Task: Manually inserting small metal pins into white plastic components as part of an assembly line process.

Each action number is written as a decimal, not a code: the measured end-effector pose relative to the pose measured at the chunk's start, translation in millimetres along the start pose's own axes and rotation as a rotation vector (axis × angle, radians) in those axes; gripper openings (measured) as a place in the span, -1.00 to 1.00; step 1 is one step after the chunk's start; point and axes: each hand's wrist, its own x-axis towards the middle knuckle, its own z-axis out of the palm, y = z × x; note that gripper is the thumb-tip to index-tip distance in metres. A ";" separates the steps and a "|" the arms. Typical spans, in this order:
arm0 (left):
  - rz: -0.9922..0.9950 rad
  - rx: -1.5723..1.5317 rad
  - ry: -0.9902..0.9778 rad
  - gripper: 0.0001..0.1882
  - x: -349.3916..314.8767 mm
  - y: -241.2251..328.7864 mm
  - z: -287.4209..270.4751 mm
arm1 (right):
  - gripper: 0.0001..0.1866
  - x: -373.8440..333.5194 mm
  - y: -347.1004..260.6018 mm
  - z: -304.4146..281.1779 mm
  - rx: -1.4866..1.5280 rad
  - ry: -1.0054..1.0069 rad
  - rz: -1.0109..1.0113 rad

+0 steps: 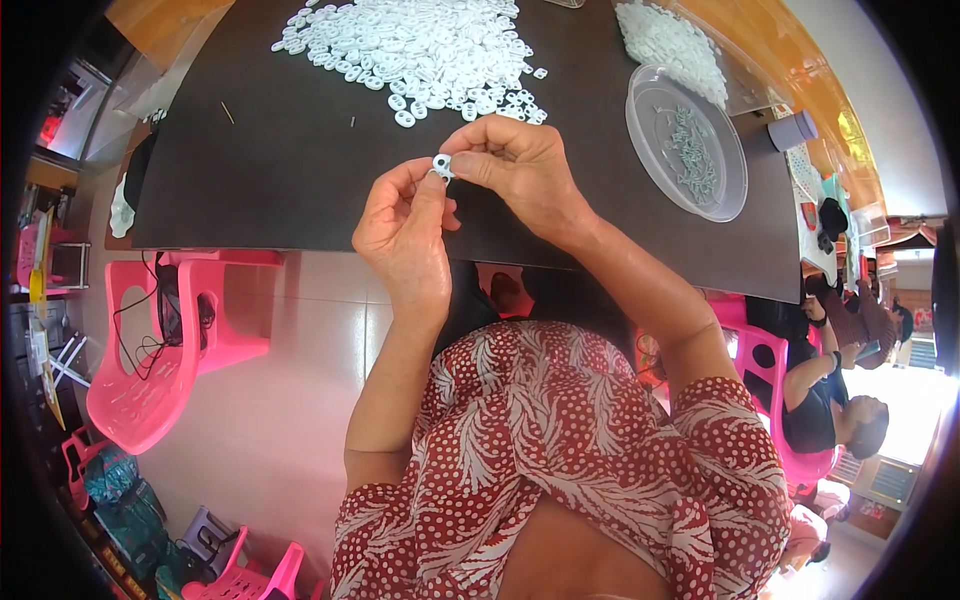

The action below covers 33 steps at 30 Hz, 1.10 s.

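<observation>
A small white plastic piece with holes (443,164) is pinched between the fingertips of both hands, above the dark table (270,180). My left hand (408,222) grips it from below and the left, thumb and index finger pressed together. From the right, my right hand (525,170) closes its thumb and index finger on the piece's edge. Fingertips partly cover the piece, so I cannot tell whether it is one part or two joined. Just beyond my hands spreads a large pile of similar white two-holed pieces (430,45).
At the right, a round clear plastic tray (648,125) contains many small grey-green screw-like pieces (688,155). Behind it lies a heap of translucent white bits (675,50). A purple-grey cylinder (792,130) stands near the right edge. Pink chairs (150,390) and a seated person (835,410) are nearby.
</observation>
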 end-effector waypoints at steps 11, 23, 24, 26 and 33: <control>-0.027 -0.130 -0.054 -0.81 -0.3 0.4 -0.9 | -0.93 -8.6 -5.3 4.1 -0.121 0.035 -0.040; -0.101 -0.139 0.048 -0.84 -6.1 5.8 7.9 | -0.75 -23.9 -0.9 4.1 -0.391 0.054 -0.302; -0.103 -0.139 0.049 -0.84 -6.9 6.0 8.0 | -0.75 -23.9 -1.0 4.1 -0.428 0.068 -0.354; -0.105 -0.140 0.049 -0.85 -7.7 5.9 8.1 | -0.75 -24.3 -1.7 4.3 -0.466 0.082 -0.406; -0.098 -0.141 0.031 -0.84 -10.0 8.0 7.5 | -0.74 -30.3 -2.0 7.8 -0.566 0.128 -0.456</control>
